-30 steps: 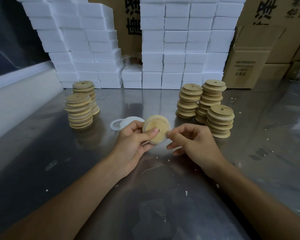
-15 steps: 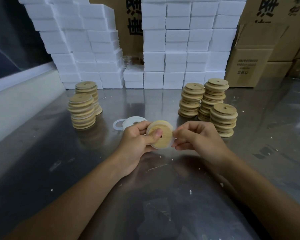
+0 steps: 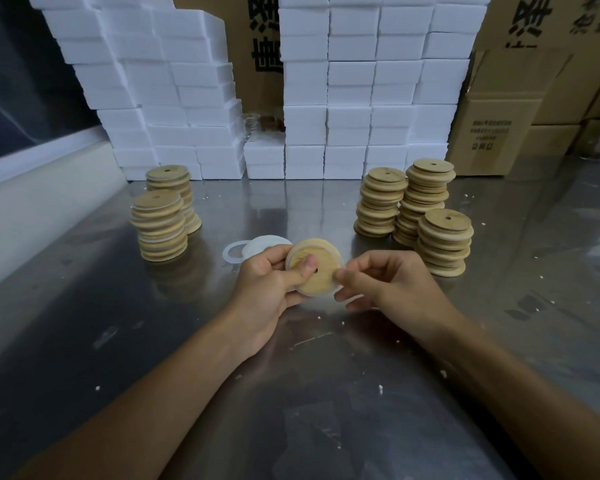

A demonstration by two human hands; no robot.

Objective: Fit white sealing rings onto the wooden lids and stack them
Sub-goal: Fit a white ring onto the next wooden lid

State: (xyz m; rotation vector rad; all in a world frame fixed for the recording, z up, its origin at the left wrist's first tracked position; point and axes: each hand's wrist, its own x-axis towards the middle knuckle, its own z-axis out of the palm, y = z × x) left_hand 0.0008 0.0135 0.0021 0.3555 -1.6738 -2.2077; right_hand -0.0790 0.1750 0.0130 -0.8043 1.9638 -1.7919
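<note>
The left hand (image 3: 267, 289) grips a round wooden lid (image 3: 314, 268) just above the metal table (image 3: 326, 393), its thumb pressed flat across the lid's face beside the small centre hole and its other fingers curled behind the disc. A white sealing ring (image 3: 338, 289) shows around the lid's rim, most plainly along the lower right edge. The right hand (image 3: 392, 285) meets the lid at that right edge, fingertips pinching the ring against the wood, the remaining fingers loosely curled beneath.

Just behind the left hand's knuckles, loose white rings (image 3: 253, 247) lie flat on the table, one ring offset to the left of a small pile. Farther out to the left of the held lid stand two stacks of lids with white rings (image 3: 160, 225) visible between the discs, one stack behind the other. To the right and behind the right hand stand three stacks of bare lids (image 3: 444, 242), close together, the nearest one leaning slightly. Beyond everything, white foam blocks (image 3: 361, 98) are piled like walls, with cardboard boxes (image 3: 492, 133) at the far right. White crumbs speckle the table around both forearms.
</note>
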